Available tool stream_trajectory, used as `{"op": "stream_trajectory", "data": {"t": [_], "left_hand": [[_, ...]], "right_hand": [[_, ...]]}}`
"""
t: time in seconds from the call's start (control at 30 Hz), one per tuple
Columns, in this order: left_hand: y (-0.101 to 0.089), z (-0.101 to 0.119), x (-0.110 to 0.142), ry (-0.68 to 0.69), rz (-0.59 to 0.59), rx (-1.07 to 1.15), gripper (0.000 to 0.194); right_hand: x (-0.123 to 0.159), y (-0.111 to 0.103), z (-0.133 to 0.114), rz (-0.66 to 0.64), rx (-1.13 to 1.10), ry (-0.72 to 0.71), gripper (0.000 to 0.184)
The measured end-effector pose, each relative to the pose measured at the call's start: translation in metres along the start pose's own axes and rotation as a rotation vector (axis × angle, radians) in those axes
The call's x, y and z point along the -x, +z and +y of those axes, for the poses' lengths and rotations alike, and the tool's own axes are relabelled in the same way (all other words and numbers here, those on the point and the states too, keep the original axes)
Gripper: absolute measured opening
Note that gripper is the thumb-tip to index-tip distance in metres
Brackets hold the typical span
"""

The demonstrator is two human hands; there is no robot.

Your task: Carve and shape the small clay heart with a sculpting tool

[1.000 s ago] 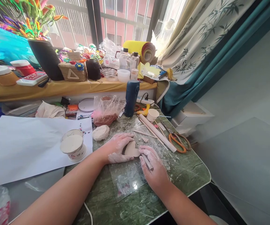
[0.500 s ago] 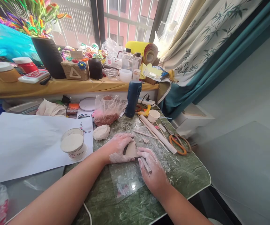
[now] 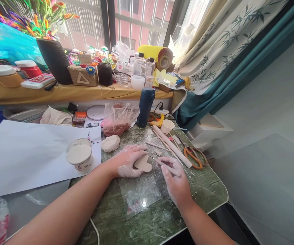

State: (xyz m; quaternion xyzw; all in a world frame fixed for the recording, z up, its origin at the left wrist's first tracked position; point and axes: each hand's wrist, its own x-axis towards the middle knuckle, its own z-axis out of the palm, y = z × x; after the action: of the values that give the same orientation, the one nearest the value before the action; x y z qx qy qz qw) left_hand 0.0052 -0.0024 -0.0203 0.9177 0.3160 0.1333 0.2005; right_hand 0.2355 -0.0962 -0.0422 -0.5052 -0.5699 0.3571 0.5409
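While the left hand [image 3: 131, 162], thumb and fingers spread wide, cups a heart-shaped clay piece [image 3: 143, 164] on a clear sheet [image 3: 143, 194], a slim tool [image 3: 174, 171] sits pinched in the right hand [image 3: 175, 182]; edge-trimming appears underway, the next stroke calling for steady bracing.

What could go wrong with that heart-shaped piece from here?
Two risks, as I judge it. The thin tool in the right hand has its tip close to the heart-shaped piece, so a slip might nick the edge or the nearby left hand. The left hand also touches the piece; if it is soft, pressing could dent it.
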Motion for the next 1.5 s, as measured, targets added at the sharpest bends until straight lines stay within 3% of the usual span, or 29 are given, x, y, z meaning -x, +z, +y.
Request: {"op": "stream_trajectory", "data": {"t": [0.1,0.2,0.37,0.53,0.87,1.23,1.5], "left_hand": [[0.000,0.004,-0.001,-0.015,-0.025,-0.002,0.082],[0.003,0.008,-0.002,-0.070,0.032,-0.019,0.084],[0.003,0.008,-0.003,-0.042,0.015,-0.012,0.075],[0.005,0.009,-0.003,0.027,0.009,0.042,0.086],[0.005,0.004,0.001,0.123,0.010,0.088,0.074],[0.002,0.012,-0.001,0.068,0.024,0.051,0.059],[0.004,0.009,-0.002,0.087,0.031,0.063,0.056]], "right_hand": [[-0.012,-0.006,0.006,0.040,-0.309,0.151,0.018],[-0.023,-0.013,0.011,0.034,-0.560,0.267,0.018],[-0.028,-0.021,0.010,0.030,-0.715,0.358,0.016],[-0.028,-0.024,0.005,0.052,-0.865,0.424,0.011],[-0.024,-0.019,0.004,0.000,-0.719,0.339,0.010],[-0.034,-0.015,0.011,-0.185,-0.489,0.310,0.019],[-0.039,-0.015,0.015,-0.213,-0.432,0.295,0.022]]}}
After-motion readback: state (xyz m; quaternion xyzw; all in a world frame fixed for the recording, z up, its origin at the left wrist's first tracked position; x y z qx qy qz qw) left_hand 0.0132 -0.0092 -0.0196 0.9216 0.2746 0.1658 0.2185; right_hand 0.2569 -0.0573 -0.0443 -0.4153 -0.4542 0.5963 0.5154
